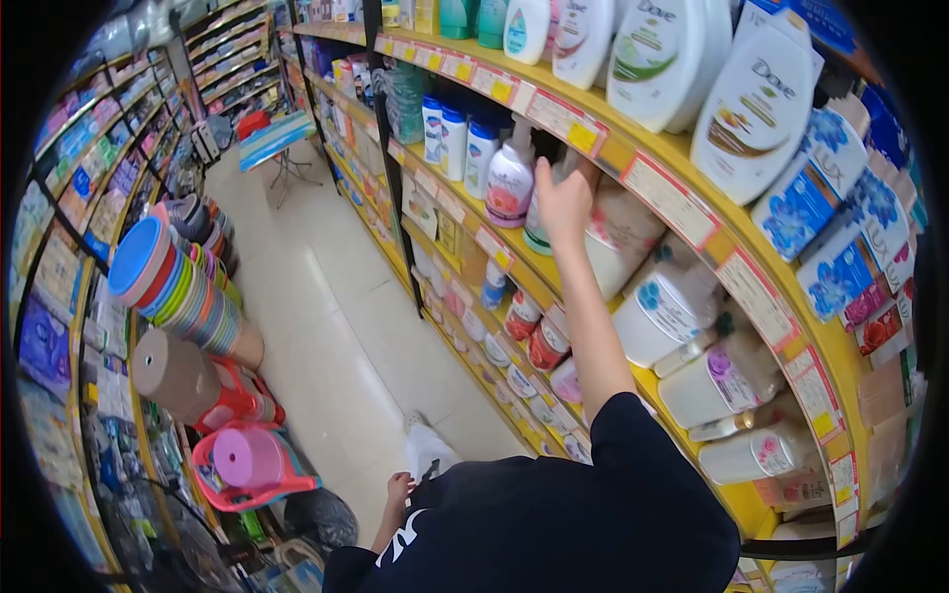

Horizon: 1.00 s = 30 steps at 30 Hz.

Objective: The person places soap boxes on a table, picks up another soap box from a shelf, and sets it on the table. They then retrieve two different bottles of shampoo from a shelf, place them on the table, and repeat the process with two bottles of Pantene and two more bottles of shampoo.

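Note:
My right hand [563,203] is raised to the second yellow shelf [603,148] on my right. Its back faces me and the fingers reach in behind a white pump bottle with a pink label [510,183]. A bottle with a green base [537,235] stands just under the palm, and a beige refill pack [621,237] lies to the right of the wrist. The fingertips are hidden, so a grip does not show. My left hand [398,486] hangs low by my dark shirt, next to a white bag-like thing [430,450]; whether it holds it is unclear.
Large white Dove bottles [756,99] stand on the top shelf and blue soap boxes [840,257] to the right. Across the pale tiled aisle [316,326], stacks of coloured plastic lids and bowls [168,277] and a pink-red basket [252,460] jut out. A folding table [277,138] stands far down the aisle.

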Each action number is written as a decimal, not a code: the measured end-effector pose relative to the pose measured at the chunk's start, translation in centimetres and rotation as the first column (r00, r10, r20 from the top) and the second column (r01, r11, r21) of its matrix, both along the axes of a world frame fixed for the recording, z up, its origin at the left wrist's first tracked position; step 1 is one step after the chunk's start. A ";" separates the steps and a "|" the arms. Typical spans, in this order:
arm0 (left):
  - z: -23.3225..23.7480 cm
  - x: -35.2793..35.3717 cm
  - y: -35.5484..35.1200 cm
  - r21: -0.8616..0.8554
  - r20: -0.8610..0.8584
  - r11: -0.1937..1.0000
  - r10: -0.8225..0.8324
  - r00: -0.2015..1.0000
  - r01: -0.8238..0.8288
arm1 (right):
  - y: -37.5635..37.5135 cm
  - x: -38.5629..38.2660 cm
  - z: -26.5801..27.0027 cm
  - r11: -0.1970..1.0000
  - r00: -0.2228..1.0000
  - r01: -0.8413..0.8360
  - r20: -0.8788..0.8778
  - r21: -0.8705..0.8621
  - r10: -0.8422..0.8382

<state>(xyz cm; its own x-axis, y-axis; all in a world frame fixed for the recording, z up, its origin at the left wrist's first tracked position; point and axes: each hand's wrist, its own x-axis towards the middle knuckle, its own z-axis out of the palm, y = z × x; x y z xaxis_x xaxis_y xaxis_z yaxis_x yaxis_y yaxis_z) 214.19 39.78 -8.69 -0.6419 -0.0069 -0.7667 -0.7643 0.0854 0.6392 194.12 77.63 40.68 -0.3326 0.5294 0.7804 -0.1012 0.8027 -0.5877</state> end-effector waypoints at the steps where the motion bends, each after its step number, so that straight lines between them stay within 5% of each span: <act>1: 0.3 -2.0 -0.8 -0.007 -0.002 1.000 -0.026 1.000 0.026 | 0.8 -1.7 -0.6 0.993 0.994 0.102 -0.049 0.053 -0.099; 2: 0.4 -4.0 -1.7 -0.014 -0.005 0.998 -0.055 0.998 0.055 | 1.5 -3.0 -0.8 0.973 0.975 0.207 -0.103 0.100 -0.197; 4: 0.8 -8.0 -2.7 -0.023 -0.007 0.993 -0.116 0.993 0.115 | 1.4 -3.4 0.5 0.998 0.991 0.066 -0.115 -0.015 -0.068; 8: 1.9 -16.3 -3.8 0.025 -0.111 0.984 -0.172 0.979 0.175 | 3.3 -5.6 -0.5 0.989 0.949 0.132 -0.299 0.073 -0.104; 12: 5.9 -24.1 -2.9 -0.055 -0.253 0.934 -0.356 0.900 0.354 | 2.0 -5.4 -1.8 0.982 0.958 0.191 -0.219 -0.005 -0.187; 16: 8.0 -30.4 -0.7 -0.057 -0.396 0.880 -0.454 0.798 0.472 | -1.3 -4.3 -1.2 0.929 0.938 0.325 -0.187 0.177 -0.293; 24: 16.1 -34.3 5.9 0.138 -0.601 0.813 -0.386 0.701 0.566 | -1.2 -4.2 -1.8 0.897 0.910 0.384 -0.251 0.219 -0.329; 27: 16.8 -34.3 6.9 0.168 -0.630 0.764 -0.403 0.664 0.623 | -0.1 -4.4 -2.0 0.884 0.890 0.456 -0.086 0.107 -0.448; 30: 17.3 -34.5 7.3 0.126 -0.617 0.715 -0.486 0.619 0.687 | 1.2 -5.9 -0.9 0.894 0.889 0.418 -0.275 0.165 -0.365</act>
<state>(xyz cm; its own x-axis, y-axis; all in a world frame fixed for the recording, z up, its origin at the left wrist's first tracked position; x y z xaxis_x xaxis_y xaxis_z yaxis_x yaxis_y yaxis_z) 179.73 47.13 8.65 -0.6936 0.6919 -0.2006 -0.1716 0.1118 0.9788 188.21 78.86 39.75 0.0700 0.3905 0.9179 0.1361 0.9078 -0.3966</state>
